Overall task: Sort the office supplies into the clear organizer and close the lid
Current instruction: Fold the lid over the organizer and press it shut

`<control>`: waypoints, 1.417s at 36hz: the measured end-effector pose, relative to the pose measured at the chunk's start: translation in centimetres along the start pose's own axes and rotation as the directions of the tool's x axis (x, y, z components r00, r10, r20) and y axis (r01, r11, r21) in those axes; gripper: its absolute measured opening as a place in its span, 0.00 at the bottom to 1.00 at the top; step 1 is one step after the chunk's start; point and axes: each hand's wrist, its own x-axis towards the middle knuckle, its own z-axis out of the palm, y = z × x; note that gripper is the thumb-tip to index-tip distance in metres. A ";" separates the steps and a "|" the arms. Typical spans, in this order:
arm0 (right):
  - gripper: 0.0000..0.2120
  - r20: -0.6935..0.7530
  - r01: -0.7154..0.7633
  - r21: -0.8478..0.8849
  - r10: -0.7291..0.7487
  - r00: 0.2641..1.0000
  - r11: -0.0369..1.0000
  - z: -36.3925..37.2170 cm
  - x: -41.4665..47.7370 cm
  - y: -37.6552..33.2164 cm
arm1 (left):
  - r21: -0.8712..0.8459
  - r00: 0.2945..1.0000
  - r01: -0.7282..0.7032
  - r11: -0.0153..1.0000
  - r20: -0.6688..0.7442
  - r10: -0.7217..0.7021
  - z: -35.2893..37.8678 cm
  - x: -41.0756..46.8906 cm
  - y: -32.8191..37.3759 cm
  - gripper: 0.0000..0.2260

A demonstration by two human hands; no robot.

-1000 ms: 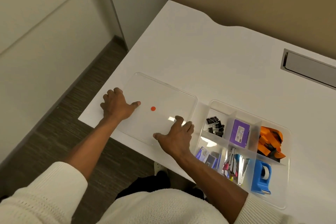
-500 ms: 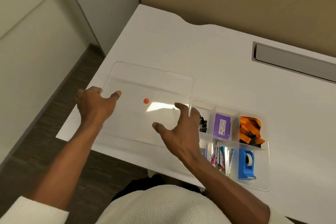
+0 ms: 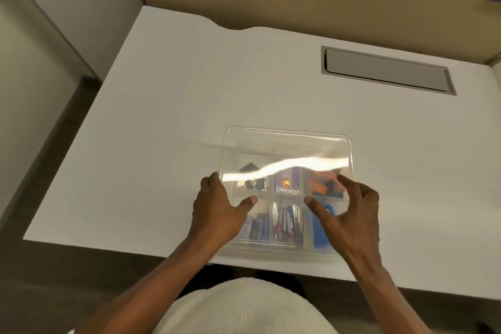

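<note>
Closing step under way: clear lid [image 3: 287, 152] held over the filled organizer [image 3: 282, 248] at lower centre of the frame, tilted, not seated. Left hand [image 3: 217, 211] and right hand [image 3: 349, 214] half-open, pinching its near edge. Next, probably: square corners, lower, press flat.

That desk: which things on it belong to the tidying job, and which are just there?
Part of the job:
- clear organizer with the supplies in its compartments
- clear lid, held over it
- left hand and right hand, on the lid

Just there:
- grey hatch set into the white desk
</note>
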 end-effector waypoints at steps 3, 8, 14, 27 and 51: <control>0.35 0.002 -0.005 -0.024 0.005 1.000 1.000 -0.5 0.2 2.1 | 0.036 1.000 0.007 0.999 0.029 -0.008 2.0 -0.6 0.3 0.40; 0.34 0.038 0.005 -0.053 -0.003 0.999 0.999 -0.7 0.6 4.5 | 0.101 1.000 -0.007 0.995 0.028 0.004 4.1 -0.6 0.1 0.41; 0.34 0.094 0.082 -0.095 -0.073 0.993 0.992 0.0 1.0 6.1 | 0.174 0.999 -0.032 0.984 -0.006 0.034 5.5 0.0 -0.3 0.46; 0.43 0.049 0.255 -0.255 -0.251 0.967 0.933 1.7 1.9 7.9 | 0.385 0.957 -0.164 0.908 -0.160 0.240 7.0 2.1 -0.8 0.57; 0.51 0.205 0.477 -0.412 -0.431 0.879 0.777 4.3 5.4 9.0 | 0.471 0.853 -0.444 0.762 -0.036 0.520 9.3 6.9 -2.9 0.58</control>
